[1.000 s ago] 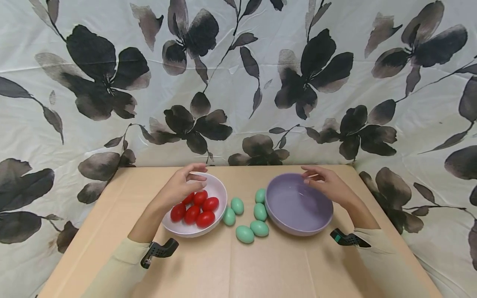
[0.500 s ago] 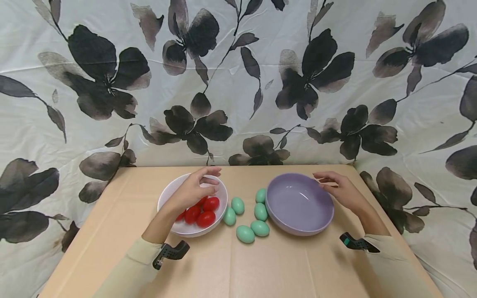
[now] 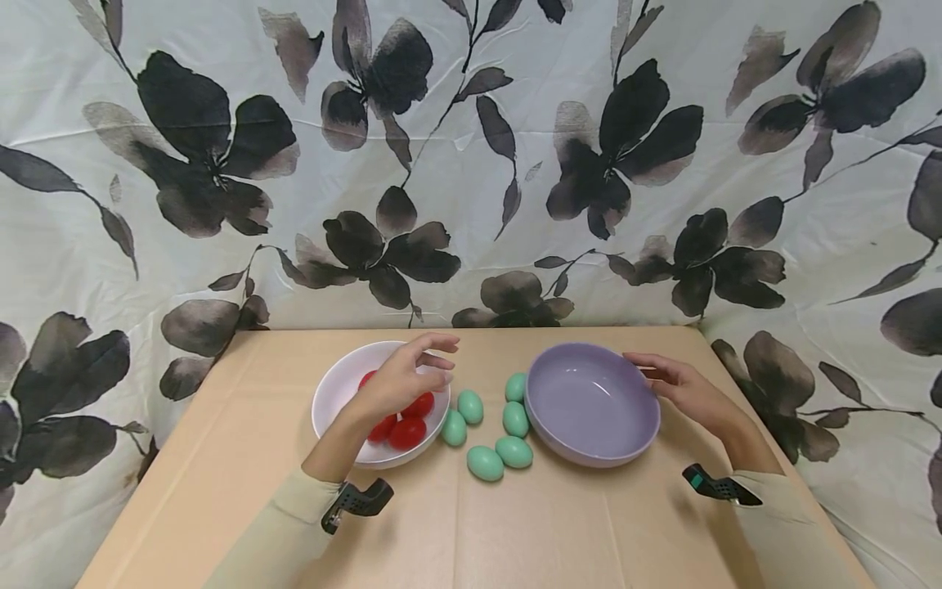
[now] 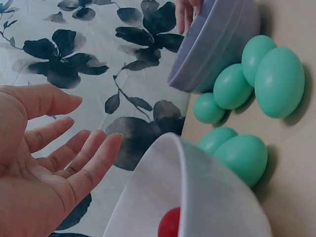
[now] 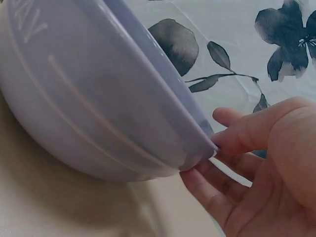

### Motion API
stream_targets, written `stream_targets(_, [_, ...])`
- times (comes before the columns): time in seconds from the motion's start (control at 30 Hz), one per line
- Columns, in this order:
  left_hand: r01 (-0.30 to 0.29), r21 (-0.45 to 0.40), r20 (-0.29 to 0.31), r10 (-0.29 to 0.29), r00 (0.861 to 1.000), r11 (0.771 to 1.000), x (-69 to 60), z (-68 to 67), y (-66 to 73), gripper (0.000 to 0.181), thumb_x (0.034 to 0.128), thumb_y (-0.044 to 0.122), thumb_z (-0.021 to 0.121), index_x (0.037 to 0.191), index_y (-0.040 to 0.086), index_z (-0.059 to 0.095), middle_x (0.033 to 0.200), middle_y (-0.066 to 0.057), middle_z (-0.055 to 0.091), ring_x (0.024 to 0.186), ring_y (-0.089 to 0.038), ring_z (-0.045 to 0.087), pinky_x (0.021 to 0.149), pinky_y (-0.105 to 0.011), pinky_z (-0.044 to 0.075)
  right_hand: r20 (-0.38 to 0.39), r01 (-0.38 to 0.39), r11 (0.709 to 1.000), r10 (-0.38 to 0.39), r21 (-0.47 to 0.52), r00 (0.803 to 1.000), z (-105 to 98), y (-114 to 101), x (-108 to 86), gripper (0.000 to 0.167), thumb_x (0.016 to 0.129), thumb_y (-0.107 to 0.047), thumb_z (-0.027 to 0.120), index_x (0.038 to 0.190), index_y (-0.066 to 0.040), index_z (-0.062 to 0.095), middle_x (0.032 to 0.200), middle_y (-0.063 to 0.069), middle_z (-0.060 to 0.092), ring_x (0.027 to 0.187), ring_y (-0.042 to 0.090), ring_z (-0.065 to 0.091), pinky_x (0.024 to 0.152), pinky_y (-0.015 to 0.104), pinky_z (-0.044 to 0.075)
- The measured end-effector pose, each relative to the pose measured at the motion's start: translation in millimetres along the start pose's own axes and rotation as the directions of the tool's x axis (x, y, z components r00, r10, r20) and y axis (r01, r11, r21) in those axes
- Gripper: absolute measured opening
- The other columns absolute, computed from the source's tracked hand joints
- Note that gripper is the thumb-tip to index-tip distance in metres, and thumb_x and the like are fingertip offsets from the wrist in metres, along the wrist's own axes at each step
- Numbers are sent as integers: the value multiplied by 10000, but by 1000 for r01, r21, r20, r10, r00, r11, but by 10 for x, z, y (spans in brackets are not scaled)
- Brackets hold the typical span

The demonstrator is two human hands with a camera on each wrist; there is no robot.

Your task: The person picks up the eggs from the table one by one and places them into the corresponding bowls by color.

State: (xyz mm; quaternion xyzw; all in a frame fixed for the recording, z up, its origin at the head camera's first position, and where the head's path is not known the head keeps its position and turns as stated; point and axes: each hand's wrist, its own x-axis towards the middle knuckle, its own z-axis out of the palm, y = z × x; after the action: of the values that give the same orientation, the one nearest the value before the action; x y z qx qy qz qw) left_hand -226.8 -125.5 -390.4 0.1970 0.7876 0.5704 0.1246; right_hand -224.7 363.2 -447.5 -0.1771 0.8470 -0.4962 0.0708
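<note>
My left hand [image 3: 408, 380] hovers over the right part of a white bowl [image 3: 331, 384], fingers spread and relaxed, palm empty in the left wrist view. Shiny red eggs [image 3: 407, 433] lie inside that bowl, partly hidden by the hand. At the right rim of a purple bowl [image 3: 589, 409] is my right hand [image 3: 688, 393]. In the right wrist view its thumb [image 5: 242, 138] and loosely extended fingers [image 5: 210, 195] lie at the rim, seemingly touching it. The purple bowl's inside shows nothing in it. Several mint-green eggs [image 3: 485, 463] lie on the table between both bowls.
The light wooden-looking table [image 3: 545, 532] ends at a floral cloth [image 3: 471, 164] hanging behind it. More green eggs [image 3: 515, 419] sit close against the purple bowl's left side, and another egg [image 3: 454, 428] lies beside the white bowl.
My left hand has moved right across the white bowl. My right hand has drawn right, from over the purple bowl to its right rim. Bowls and eggs stay in place.
</note>
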Motion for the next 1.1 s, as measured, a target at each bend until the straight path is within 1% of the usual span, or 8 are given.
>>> stream_targets(0.13, [7, -5, 11, -7, 1000, 1000, 32, 73, 1, 555, 910, 90, 686, 1425, 232, 534, 1417, -3, 556, 1253, -259, 591, 886, -377, 593, 22, -26, 1000, 26, -1, 999, -26, 26, 9, 472, 1027, -11, 473, 1498, -43, 480, 1553, 202, 438, 1295, 65, 523, 960, 141, 462])
stream_targets(0.3, [9, -27, 23, -9, 1000, 1000, 71, 176, 5, 567, 902, 79, 677, 1429, 236, 537, 1411, -12, 553, 1255, -275, 584, 889, -394, 592, 32, -54, 999, 54, -6, 998, -44, 54, 35, 493, 1038, -26, 450, 1528, -84, 453, 1583, 182, 405, 1304, 66, 511, 956, 152, 467])
stream_targets(0.4, [14, -35, 25, -13, 1000, 999, 94, 233, 5, 560, 905, 75, 667, 1430, 224, 539, 1398, -16, 560, 1248, -272, 585, 885, -407, 594, 42, -65, 998, 65, 6, 997, -51, 59, 43, 501, 1049, -49, 446, 1549, -86, 419, 1596, 195, 380, 1320, 117, 522, 954, 161, 474])
stream_targets(0.6, [14, 13, 22, -14, 1000, 1000, 138, 347, 1, 551, 927, 120, 668, 1455, 196, 528, 1391, -8, 579, 1252, -243, 589, 903, -398, 585, 47, -74, 997, 74, 1, 996, -44, 46, 40, 496, 1055, -61, 449, 1549, -80, 415, 1605, 192, 362, 1378, 399, 459, 954, 165, 470])
stream_targets(0.67, [7, 40, 18, -8, 1000, 999, 156, 389, -7, 551, 929, 134, 676, 1456, 196, 530, 1391, -13, 586, 1264, -245, 584, 928, -410, 574, 45, -77, 997, 76, 10, 996, -43, 43, 43, 495, 1053, -57, 452, 1547, -79, 420, 1604, 190, 364, 1385, 450, 431, 953, 170, 474])
stream_targets(0.8, [-2, 68, 4, 1, 1000, 998, 200, 483, -33, 539, 930, 124, 678, 1446, 185, 538, 1393, -44, 594, 1287, -262, 567, 992, -454, 538, 44, -86, 996, 85, 15, 995, -50, 41, 46, 496, 1050, -56, 455, 1545, -77, 421, 1599, 198, 369, 1383, 430, 448, 944, 181, 490])
stream_targets(0.93, [32, 35, 12, -32, 999, 999, 255, 581, -72, 514, 937, 112, 667, 1432, 181, 546, 1386, -50, 591, 1302, -274, 547, 1028, -470, 510, 36, -93, 996, 93, 3, 995, -54, 35, 51, 499, 1044, -43, 458, 1540, -86, 432, 1590, 195, 385, 1372, 366, 488, 936, 180, 495])
stream_targets(1.1, [51, 28, 11, -52, 999, 998, 320, 702, -108, 499, 937, 128, 667, 1423, 161, 556, 1369, -59, 600, 1292, -303, 554, 1024, -466, 510, 37, -86, 996, 86, 8, 996, -46, 21, 51, 510, 1029, -12, 459, 1534, -77, 438, 1588, 199, 389, 1382, 453, 445, 943, 165, 478])
